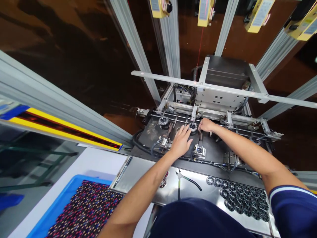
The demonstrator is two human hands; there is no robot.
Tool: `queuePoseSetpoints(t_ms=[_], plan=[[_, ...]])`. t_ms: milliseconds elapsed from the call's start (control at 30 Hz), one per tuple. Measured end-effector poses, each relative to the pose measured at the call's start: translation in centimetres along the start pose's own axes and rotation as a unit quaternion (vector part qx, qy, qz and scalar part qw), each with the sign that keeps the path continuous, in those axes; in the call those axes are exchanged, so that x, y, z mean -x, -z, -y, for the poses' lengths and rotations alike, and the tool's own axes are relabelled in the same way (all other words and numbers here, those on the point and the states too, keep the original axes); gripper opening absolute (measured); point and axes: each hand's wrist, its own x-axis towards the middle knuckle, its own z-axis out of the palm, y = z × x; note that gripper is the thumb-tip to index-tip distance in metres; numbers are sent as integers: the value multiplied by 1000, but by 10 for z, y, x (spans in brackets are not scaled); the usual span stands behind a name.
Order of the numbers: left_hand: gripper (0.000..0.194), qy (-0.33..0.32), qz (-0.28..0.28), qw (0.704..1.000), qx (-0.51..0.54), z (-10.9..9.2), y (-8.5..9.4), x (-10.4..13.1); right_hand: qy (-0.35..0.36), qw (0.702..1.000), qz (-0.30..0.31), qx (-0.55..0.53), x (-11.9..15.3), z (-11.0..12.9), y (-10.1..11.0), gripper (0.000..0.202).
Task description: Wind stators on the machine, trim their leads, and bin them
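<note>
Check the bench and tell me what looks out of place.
The pliers, perhaps: they lie loose with handles splayed on the shiny ledge, while the black parts to their right are grouped together. I see nothing plainly spilled or damaged.

Left forearm (146,183): bare, running from the lower edge up and to the right, reaching forward.
Left wrist (172,154): nearly in line with the forearm.
Left hand (181,142): back upward, fingers stretched forward and close together, thumb held apart toward the right.
Right forearm (240,148): bare, slanting in from the lower right.
Right hand (206,125): fingers curled, tips turned downward, their grip hard to make out.
Spacing: hands near each other, apart, the right slightly farther forward.
</note>
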Motion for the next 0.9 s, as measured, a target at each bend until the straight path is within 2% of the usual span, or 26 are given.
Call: queuePoseSetpoints(t_ms=[167,333,567,900], plan=[[59,-12,46,999,-24,5,-13,-14,-98,989,40,-99,-25,10,-6,35],[63,-20,66,997,-43,5,-17,-17,-141,976,37,-159,-31,12,-11,36],[62,-20,72,995,-60,6,-17,-20,-120,971,-16,-205,-23,7,7,36],[70,-31,87,991,-92,5,-11,-19,-80,966,-5,-245,-10,13,-11,34]])
